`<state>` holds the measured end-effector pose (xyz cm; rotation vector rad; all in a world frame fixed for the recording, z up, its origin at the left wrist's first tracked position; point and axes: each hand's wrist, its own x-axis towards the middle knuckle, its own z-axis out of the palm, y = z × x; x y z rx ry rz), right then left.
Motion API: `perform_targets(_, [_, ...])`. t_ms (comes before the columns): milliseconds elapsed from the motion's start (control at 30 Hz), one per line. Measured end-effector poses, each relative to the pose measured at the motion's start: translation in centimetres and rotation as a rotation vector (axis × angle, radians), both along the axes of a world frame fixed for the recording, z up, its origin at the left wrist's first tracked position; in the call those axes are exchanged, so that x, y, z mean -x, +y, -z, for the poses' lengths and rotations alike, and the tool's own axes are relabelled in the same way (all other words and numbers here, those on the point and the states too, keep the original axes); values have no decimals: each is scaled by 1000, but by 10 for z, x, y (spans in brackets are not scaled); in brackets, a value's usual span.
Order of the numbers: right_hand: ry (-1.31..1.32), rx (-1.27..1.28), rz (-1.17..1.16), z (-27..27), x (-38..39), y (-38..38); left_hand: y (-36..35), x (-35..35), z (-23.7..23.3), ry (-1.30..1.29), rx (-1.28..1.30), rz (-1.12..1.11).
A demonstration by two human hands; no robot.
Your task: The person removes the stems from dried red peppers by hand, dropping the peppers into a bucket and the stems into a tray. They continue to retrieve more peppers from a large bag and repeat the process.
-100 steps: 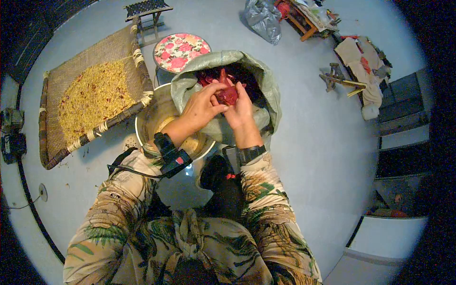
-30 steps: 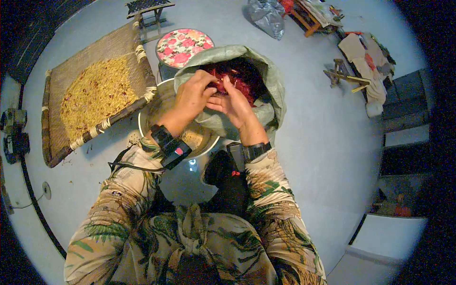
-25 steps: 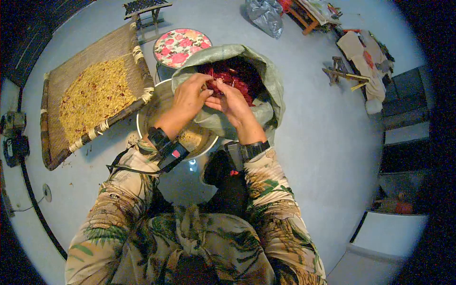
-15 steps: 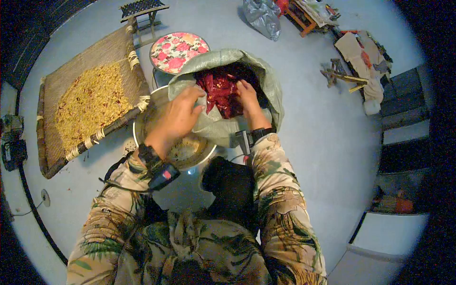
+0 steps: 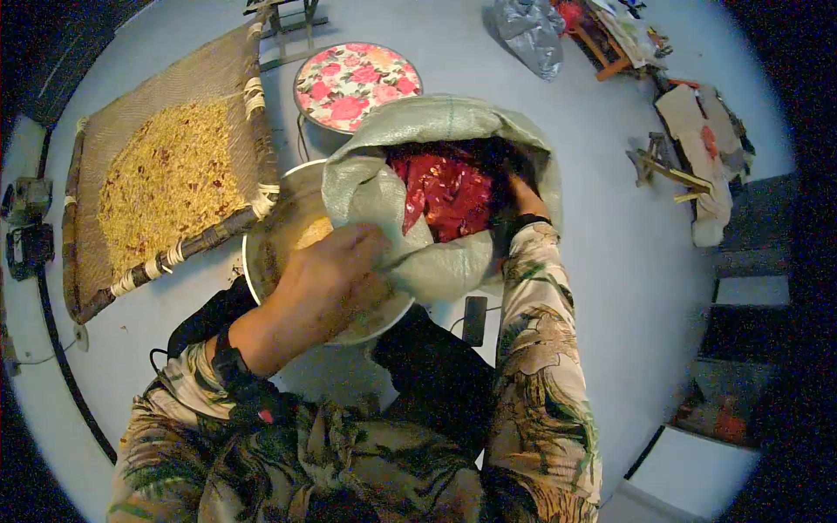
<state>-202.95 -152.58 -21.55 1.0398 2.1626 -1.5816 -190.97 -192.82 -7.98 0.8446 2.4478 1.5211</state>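
Observation:
A pale green woven sack (image 5: 458, 270) stands open in front of me, with dried red chili peppers (image 5: 449, 196) inside. My right hand (image 5: 526, 199) reaches into the sack at its right side, and its fingers are lost in the dark interior. By the sack's lower left edge is my left hand (image 5: 336, 283), blurred, with its fingers curled closed. Whatever it may hold is hidden. Beneath that hand sits a wide round basin (image 5: 250, 261) with pale yellowish stuff (image 5: 314, 232) in it, partly covered by the hand and the sack.
On the left lies a large woven tray (image 5: 166, 74) spread with yellow bits and red specks (image 5: 170, 187). A round flower-patterned stool (image 5: 357, 85) stands behind the sack. Farther back are a grey plastic bag (image 5: 530, 35) and a small wooden stool (image 5: 667, 170).
My left hand has drawn back toward me, away from the peppers. My right hand has moved right and deeper into the sack. The view has shifted slightly.

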Motion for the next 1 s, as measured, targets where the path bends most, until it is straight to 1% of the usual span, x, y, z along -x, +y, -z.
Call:
perform_targets(100, [63,18,8,7,20,-4,5,2,23,-189,-38,45])
perform_targets(133, [94,29,13,8,32,-6,8,4,29,-216,-39,60])
perform_targets(200, [146,59,23,9,49,-10,8,3,34,-98,38,67])
perform_targets(267, [187,110,47,8,59,-16,11,3,10,190,192,52])
perform_targets(433, [270,289,136,1,59,-23,23,4,7,129,248,93])
perform_targets(567, [308,502,221,-18,36,-38,32,4,5,116,274,121])
perform_targets(700, [329,745,326,-50,-8,-64,36,1,7,229,192,119])
perform_targets(767, [354,776,334,-60,-25,-74,40,1,10,256,185,115])
perform_targets(833, [409,692,234,-65,-36,-77,42,1,18,284,163,118])
perform_targets(867, [506,381,-44,-51,-31,-59,43,0,19,298,152,121])
perform_targets(900, [610,31,-249,-36,-27,-42,44,0,17,292,171,114])
perform_targets(967, [675,-397,-525,-28,-23,-26,43,-2,13,279,210,100])
perform_targets(1000, [668,-484,-563,-31,-23,-27,43,-2,18,209,159,94])
